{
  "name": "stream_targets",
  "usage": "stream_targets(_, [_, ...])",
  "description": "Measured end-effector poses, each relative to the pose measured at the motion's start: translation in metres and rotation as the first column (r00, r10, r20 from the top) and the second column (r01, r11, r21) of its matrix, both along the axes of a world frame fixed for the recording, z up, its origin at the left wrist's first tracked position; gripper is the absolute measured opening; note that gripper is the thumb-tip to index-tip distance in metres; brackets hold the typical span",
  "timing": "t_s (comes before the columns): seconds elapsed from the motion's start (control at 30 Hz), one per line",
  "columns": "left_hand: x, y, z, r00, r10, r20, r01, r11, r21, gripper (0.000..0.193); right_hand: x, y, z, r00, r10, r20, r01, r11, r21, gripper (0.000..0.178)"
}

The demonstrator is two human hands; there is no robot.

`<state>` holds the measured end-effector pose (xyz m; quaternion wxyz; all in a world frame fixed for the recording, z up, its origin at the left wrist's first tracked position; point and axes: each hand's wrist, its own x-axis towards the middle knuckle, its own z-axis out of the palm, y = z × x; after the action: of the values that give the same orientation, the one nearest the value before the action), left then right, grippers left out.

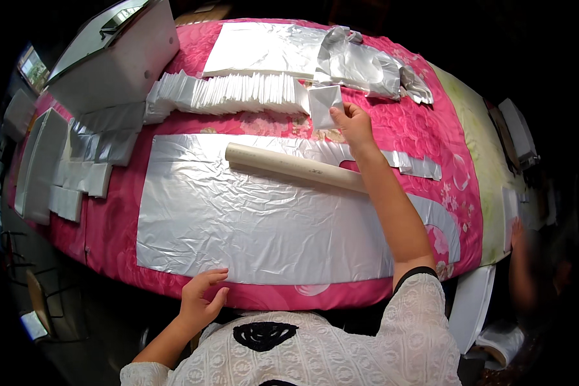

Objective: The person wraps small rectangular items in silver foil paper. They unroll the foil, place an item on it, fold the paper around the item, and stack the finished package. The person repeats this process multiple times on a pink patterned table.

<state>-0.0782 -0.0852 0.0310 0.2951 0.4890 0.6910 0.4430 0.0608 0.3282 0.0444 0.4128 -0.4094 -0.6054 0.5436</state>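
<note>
One small silver foil piece [323, 103] | light, thin, crumples easily | right hand [352, 126] grip pinches its lower corner | left hand [201, 301] grip loose, fingers apart, at the counter [174, 293] edge.

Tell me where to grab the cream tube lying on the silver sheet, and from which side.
Grip the cream tube near its free left end, from above, fingers across its width. It lies flat on the silver sheet, and the right forearm covers its right end.

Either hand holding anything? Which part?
Right hand pinches a small silver foil piece at its lower right corner. Left hand holds nothing, resting at the foil sheet edge.
</note>
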Motion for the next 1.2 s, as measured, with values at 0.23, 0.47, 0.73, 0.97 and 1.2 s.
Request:
stream_targets(0.23, [-0.002,0.007,0.001,0.999,-0.023,-0.042,0.023,1.0,-0.012,0.031,-0.027,0.073,-0.03,0.558,-0.203,0.805,0.199,0.974,0.108,0.061])
stream_targets(0.47, [-0.011,0.009,-0.001,0.993,-0.059,-0.102,0.057,0.998,-0.022,0.034,-0.029,0.14,-0.064,0.444,0.011,0.896,0.162,0.982,-0.093,0.073])
stream_targets(0.73, [-0.009,0.011,0.002,0.99,-0.067,-0.122,0.07,0.997,0.021,0.035,-0.022,0.142,-0.078,0.662,0.003,0.749,0.059,0.997,-0.056,0.055])
stream_targets(0.97, [-0.01,0.025,0.008,0.965,-0.113,-0.236,0.137,0.987,0.086,0.042,-0.009,0.009,0.017,0.952,0.301,0.055,-0.298,0.953,-0.049,0.021])
stream_targets(1.2, [0.009,0.108,-0.013,0.998,-0.059,0.001,0.055,0.944,0.327,0.084,0.015,-0.183,-0.025,0.9,0.436,0.022,-0.435,0.892,0.124,0.025])
